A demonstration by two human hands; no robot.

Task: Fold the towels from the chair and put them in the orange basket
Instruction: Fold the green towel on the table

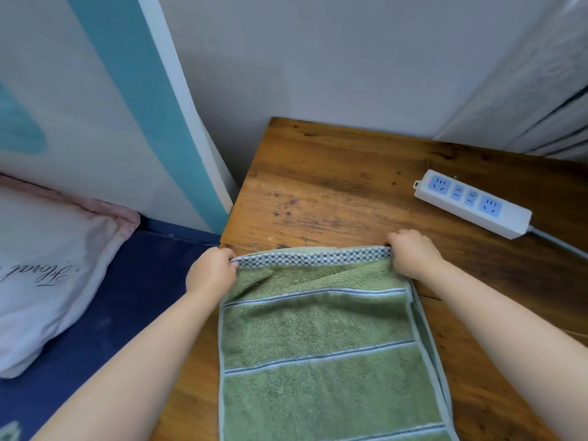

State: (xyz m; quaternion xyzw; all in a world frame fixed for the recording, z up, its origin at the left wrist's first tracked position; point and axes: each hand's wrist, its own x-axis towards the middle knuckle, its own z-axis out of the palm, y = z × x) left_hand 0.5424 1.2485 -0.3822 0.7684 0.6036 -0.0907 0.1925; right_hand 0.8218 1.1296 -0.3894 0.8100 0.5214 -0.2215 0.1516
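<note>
A green towel point(318, 326) with pale blue stripes and a blue-and-white checked border lies on the wooden table point(334, 186), running from mid-table down to the bottom of the view. Its top layer is doubled over a lower layer, whose edge shows along the right side. My left hand point(211, 270) pinches the far left corner of the checked border. At the far right corner, my right hand point(413, 254) grips the same border. Neither the chair nor the orange basket is in view.
A white power strip point(471, 203) with blue sockets lies at the table's right, its cable running off right. A white wall stands behind the table. To the left are a dark blue bed surface point(121, 300), a white pillow point(41, 268) and a tilted teal-and-white panel point(133, 100).
</note>
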